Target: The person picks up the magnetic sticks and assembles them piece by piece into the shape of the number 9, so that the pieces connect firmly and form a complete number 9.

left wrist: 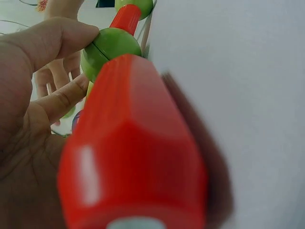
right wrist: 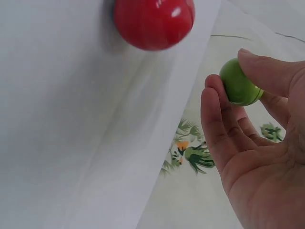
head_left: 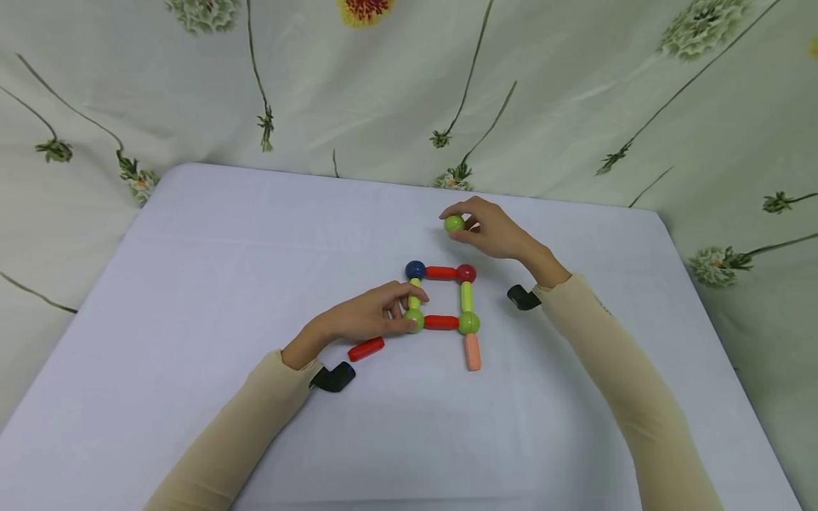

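Observation:
A square of rods and balls lies on the table, with a blue ball point(head_left: 415, 270), a red ball point(head_left: 466, 274) and two green balls at its corners. My left hand point(head_left: 371, 312) pinches the near-left green ball point(left wrist: 112, 50) between thumb and fingers. Beyond the square, my right hand point(head_left: 488, 227) holds another green ball point(right wrist: 238, 83) between thumb and fingers, apart from the other pieces. Red rods form the far and near sides, yellow-green rods point(head_left: 466, 297) the other two. From the near-right green ball point(head_left: 469, 323) an orange rod point(head_left: 473, 353) points toward me.
A loose red rod point(head_left: 366, 349) lies just below my left hand and looms large in the left wrist view. Black wrist mounts point(head_left: 335, 377) stick out from both sleeves. The white-covered table point(head_left: 192, 284) ends at a flowered cloth point(head_left: 383, 92) behind.

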